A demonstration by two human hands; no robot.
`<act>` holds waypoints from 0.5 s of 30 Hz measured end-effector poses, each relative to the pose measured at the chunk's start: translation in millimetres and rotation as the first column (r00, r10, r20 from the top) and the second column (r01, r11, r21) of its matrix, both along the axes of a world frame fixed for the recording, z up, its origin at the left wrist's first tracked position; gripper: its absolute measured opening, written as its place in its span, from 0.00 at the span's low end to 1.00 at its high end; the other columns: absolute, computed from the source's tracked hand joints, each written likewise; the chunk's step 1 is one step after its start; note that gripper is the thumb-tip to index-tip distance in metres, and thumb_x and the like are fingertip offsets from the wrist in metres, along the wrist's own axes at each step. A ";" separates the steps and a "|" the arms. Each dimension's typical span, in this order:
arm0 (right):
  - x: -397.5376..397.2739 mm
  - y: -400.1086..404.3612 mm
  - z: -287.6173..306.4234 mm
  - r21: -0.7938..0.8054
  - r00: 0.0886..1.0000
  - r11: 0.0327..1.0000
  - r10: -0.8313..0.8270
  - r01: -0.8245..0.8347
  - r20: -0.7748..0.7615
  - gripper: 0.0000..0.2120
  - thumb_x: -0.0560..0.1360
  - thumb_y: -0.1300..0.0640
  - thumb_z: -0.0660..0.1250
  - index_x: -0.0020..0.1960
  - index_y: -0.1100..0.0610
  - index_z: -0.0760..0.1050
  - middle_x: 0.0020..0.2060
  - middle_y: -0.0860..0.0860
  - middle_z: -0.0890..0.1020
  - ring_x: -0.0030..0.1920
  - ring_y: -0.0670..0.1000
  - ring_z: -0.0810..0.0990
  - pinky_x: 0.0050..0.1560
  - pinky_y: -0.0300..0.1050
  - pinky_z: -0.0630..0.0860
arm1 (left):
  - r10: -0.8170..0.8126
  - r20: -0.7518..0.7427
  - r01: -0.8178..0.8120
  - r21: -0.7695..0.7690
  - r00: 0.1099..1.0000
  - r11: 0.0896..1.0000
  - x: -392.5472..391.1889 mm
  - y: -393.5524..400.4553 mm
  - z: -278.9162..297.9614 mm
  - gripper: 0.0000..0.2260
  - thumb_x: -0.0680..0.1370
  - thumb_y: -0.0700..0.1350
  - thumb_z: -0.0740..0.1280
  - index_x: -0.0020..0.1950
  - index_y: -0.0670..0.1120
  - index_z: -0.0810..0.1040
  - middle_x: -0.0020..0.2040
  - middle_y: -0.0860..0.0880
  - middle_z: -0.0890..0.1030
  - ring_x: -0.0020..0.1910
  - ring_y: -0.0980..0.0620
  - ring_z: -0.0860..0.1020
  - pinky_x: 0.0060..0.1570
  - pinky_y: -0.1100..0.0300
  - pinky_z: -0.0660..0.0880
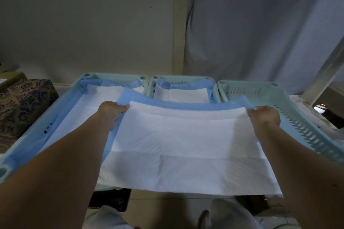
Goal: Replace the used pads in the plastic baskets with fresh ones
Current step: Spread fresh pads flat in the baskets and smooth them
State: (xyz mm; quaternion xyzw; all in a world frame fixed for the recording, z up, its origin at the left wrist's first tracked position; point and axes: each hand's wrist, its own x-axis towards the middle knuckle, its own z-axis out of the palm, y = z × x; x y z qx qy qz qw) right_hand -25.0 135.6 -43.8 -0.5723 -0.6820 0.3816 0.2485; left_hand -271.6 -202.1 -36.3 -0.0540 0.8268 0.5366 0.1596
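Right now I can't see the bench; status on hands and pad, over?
Left hand and right hand grip the pad's far corners. Pad spread above the baskets. Right basket unlined. Nothing in the way.

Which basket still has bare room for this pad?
The right basket shows bare slotted wall and no liner, beside the middle basket. The middle and left basket are already lined. The pad, held by left hand and right hand, hides the near floor.

The held pad point(186, 135) hides the middle basket's point(183, 78) floor and near rim
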 end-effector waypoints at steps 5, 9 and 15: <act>-3.7 -13.1 8.5 0.239 0.997 0.971 -0.003 -0.016 0.079 0.08 0.75 0.54 0.66 0.52 0.55 0.78 0.46 0.55 0.80 0.53 0.60 0.78 0.54 0.49 0.72 | -0.008 -0.375 -0.067 -0.186 0.927 0.980 -4.9 1.8 -1.8 0.13 0.77 0.49 0.67 0.51 0.39 0.77 0.39 0.42 0.75 0.40 0.40 0.75 0.41 0.53 0.71; -6.1 -16.9 6.0 0.308 0.987 0.951 -0.018 -0.033 0.160 0.09 0.77 0.55 0.62 0.55 0.56 0.75 0.51 0.58 0.80 0.54 0.61 0.77 0.51 0.47 0.69 | -0.109 -0.478 -0.091 -0.375 0.872 0.922 4.8 3.7 -4.4 0.13 0.79 0.50 0.63 0.50 0.40 0.77 0.41 0.43 0.75 0.43 0.41 0.75 0.44 0.54 0.69; 1.5 -15.4 9.0 0.022 0.994 0.999 -0.030 0.028 0.100 0.34 0.77 0.43 0.62 0.71 0.67 0.59 0.66 0.64 0.70 0.67 0.63 0.69 0.66 0.53 0.64 | -0.083 -0.216 -0.012 -0.405 0.973 0.914 5.9 -1.6 -5.4 0.30 0.73 0.64 0.66 0.54 0.35 0.74 0.43 0.39 0.77 0.44 0.39 0.77 0.42 0.54 0.71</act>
